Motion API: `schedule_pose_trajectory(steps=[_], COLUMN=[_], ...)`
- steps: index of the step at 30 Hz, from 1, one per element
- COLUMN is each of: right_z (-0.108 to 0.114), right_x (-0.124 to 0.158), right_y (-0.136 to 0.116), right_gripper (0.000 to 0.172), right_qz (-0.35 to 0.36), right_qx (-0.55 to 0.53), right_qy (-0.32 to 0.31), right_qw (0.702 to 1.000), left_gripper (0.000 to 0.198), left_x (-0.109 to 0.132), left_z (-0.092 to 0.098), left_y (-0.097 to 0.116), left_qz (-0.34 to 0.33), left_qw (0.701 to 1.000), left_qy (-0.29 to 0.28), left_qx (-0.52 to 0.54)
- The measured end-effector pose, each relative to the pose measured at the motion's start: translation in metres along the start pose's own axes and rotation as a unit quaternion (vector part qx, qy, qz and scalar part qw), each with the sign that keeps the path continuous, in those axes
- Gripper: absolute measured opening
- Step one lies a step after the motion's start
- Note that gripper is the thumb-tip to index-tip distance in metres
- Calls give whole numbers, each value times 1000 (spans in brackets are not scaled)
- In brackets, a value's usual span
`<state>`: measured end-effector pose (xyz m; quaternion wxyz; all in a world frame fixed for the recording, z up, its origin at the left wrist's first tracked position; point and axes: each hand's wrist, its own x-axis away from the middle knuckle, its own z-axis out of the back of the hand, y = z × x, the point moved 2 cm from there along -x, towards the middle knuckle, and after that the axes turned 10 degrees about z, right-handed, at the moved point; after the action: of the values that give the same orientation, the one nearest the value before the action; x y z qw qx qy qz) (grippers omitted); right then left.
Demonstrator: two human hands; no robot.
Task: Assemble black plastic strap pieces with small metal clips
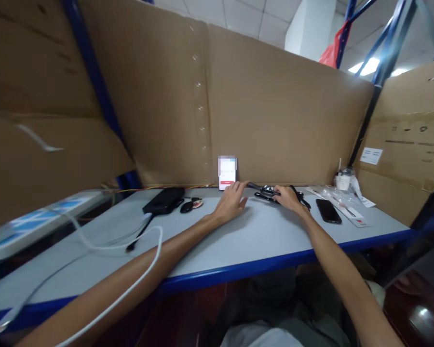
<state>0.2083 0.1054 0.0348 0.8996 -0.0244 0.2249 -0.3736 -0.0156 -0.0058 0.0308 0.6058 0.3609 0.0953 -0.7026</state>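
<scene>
A phone with a lit screen leans upright against the cardboard at the back of the table. My left hand is in front of its lower edge, fingers stretched out and thumb apart, holding nothing; whether the fingertips touch the screen I cannot tell. To the right, my right hand has its fingers closed at the end of a long black object with shiny parts, whose kind is unclear. Another slim black piece lies just before it, and black straps or cables show behind my right wrist.
A black phone lies right of my hands, near plastic packaging and a white cup. Leftward are a black box, a small black oval item and a power strip. A white cable crosses my left forearm.
</scene>
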Motion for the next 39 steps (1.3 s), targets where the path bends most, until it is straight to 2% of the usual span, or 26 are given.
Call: schedule_pose_trajectory(steps=[2,5,7,8,10,12,14,18,20,22,24,26,29,35,39], right_z=[-14,-24,-25,-25,-26,-29,-31,-28,-23,-17,-15,-17,-19,-22,-28], right_x=[1,2,1,0,-2,-4,-4,-4,-1,2,6,9,12,11,10], right_y=[-16,-26,-24,-22,-18,-15,-14,-16,-23,-34,-46,-58,-67,-70,-75], right_gripper=[19,16,14,13,15,19,21,21,23,23,22,28,29,23,26], right_qz=[50,65,70,73,85,92,88,79,104,130,114,99,89,57,25], right_qx=[-23,-55,-77,-94,-136,-174,-188,-128,-80,-36,2,27,45,61,87], right_qy=[-44,-56,-45,-42,-41,-51,-67,-60,-23,30,56,11,-34,-39,-34], right_qw=[998,995,994,992,986,979,976,987,991,990,992,995,994,996,995], left_gripper=[48,29,32,36,37,35,34,34,35,37,38,40,41,43,45], left_x=[-1,0,2,2,1,-1,-3,0,3,6,9,10,10,12,14], left_z=[0,-7,-11,-11,-9,-7,-8,-14,-16,-18,-19,-20,-23,-25,-26], left_y=[1,-3,-6,-7,-7,-6,-5,-3,0,5,9,11,10,8,8], left_qz=[-11,-19,-1,1,-22,-38,-35,8,36,56,66,70,70,57,44], left_qw=[999,987,977,977,986,989,984,962,959,961,963,965,965,968,969], left_qy=[-25,-148,-206,-207,-150,-121,-144,-248,-256,-241,-228,-223,-222,-212,-206], left_qx=[-33,-65,-57,-54,-71,-81,-97,-111,-117,-125,-125,-121,-120,-120,-128])
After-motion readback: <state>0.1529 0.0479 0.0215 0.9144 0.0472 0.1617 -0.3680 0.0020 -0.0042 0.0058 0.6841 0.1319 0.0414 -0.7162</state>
